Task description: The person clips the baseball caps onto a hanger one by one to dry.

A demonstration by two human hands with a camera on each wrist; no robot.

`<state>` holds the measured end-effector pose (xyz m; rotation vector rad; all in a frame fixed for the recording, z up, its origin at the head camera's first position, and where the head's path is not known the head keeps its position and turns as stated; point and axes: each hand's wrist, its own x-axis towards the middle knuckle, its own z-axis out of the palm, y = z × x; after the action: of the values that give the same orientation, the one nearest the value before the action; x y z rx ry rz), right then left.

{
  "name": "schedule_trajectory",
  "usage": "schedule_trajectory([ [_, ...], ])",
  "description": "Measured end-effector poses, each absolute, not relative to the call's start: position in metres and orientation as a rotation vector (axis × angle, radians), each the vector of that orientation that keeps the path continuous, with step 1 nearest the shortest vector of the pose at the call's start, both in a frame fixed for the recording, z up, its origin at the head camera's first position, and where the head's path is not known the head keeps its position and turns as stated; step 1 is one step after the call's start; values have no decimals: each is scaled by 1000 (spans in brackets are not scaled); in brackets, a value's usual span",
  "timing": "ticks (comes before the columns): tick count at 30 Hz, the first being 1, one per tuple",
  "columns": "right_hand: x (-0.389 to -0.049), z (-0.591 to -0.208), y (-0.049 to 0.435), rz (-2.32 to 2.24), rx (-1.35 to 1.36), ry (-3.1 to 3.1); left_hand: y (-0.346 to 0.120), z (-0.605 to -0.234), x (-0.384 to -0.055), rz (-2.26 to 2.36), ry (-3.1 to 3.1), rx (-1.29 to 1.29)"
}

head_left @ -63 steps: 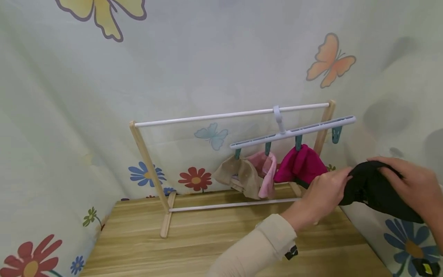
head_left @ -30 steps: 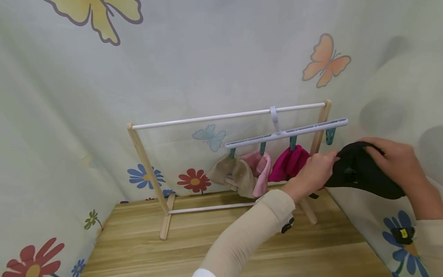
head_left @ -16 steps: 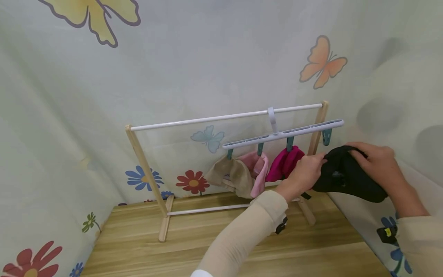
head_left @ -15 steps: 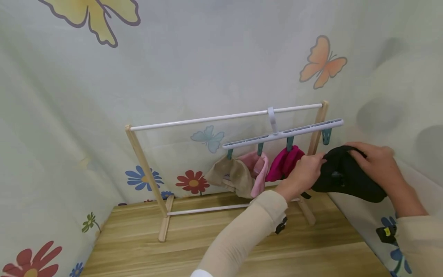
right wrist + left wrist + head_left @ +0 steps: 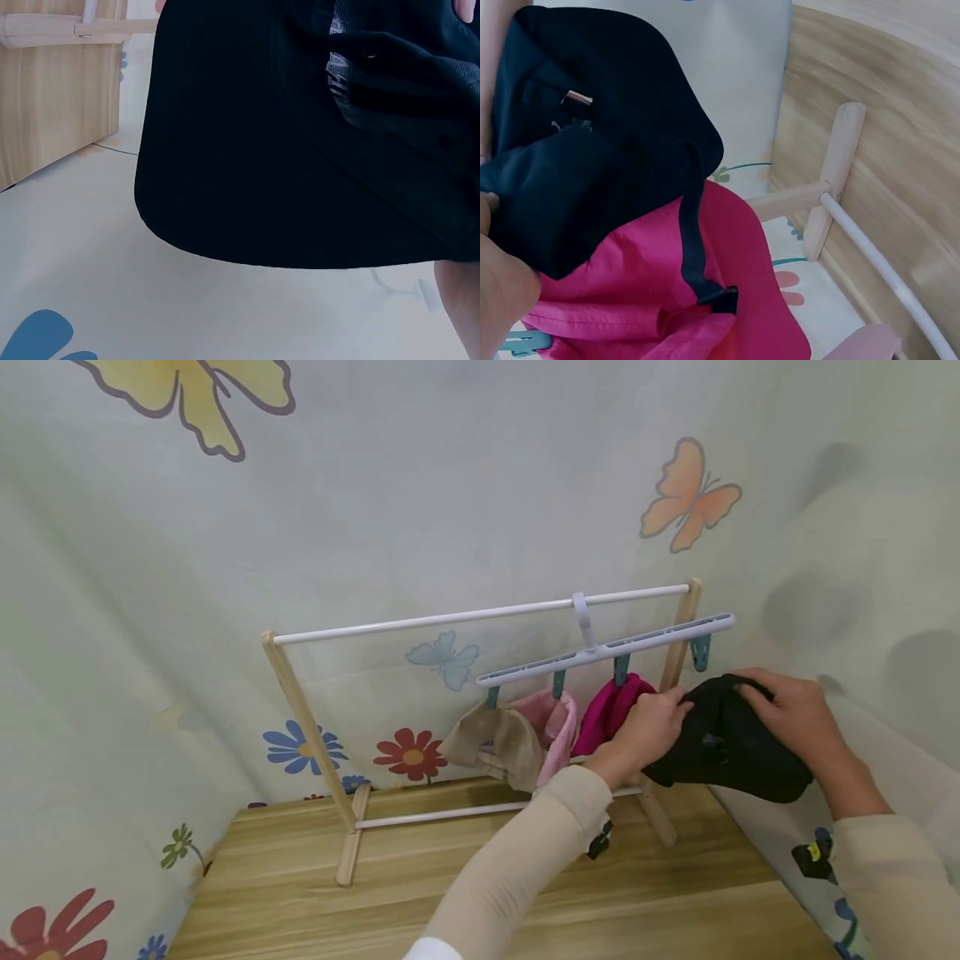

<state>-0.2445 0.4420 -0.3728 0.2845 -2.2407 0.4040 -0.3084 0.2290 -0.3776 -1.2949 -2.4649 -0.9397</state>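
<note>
Both hands hold a black cap point(image 5: 738, 747) at the rack's right end, just below a teal clip point(image 5: 701, 653) with nothing hanging from it. My left hand point(image 5: 647, 731) pinches the cap's left edge and overlaps the magenta cap point(image 5: 615, 714) in the head view. On the other side, my right hand point(image 5: 795, 718) grips the upper edge, thumb in front. The right wrist view shows the black brim point(image 5: 225, 165) spread wide. In the left wrist view, the magenta cap point(image 5: 750, 255) lies close behind the black one, a black strap with a buckle point(image 5: 721, 300) across it.
A pale hanger point(image 5: 645, 639) hooks over the white rod point(image 5: 420, 621) of a wooden rack point(image 5: 300, 714). Clipped farther left are a beige cap point(image 5: 517, 743) and a light pink cap point(image 5: 564, 739). The rack stands on a wood-grain table point(image 5: 420, 868) against patterned curtains point(image 5: 465, 485).
Both hands have carried the black cap leftward, nearer the free clip and the magenta cap. The head view has shifted slightly. The clipped caps keep their places on the hanger.
</note>
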Motion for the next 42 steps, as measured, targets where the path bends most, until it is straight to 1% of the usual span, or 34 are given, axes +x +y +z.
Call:
schedule_trajectory([
  [6, -239, -372, 449, 415, 256, -2270, 231, -374, -316, -915, -2488, -1340],
  [11, -234, -371, 450, 420, 246, -2277, 227, -369, -320, -1103, -2500, -1353],
  [19, -227, -374, 453, 463, 182, -2361, 220, -361, -327, -1415, -2531, -1270],
  [24, -225, -374, 455, 453, 156, -2366, 223, -356, -333, -1574, -2512, -1153],
  [34, -228, -373, 455, 466, 135, -2369, 243, -350, -334, -2119, -2357, -940],
  [42, -229, -371, 453, 495, 126, -2376, 256, -346, -343, -2671, -1999, -923],
])
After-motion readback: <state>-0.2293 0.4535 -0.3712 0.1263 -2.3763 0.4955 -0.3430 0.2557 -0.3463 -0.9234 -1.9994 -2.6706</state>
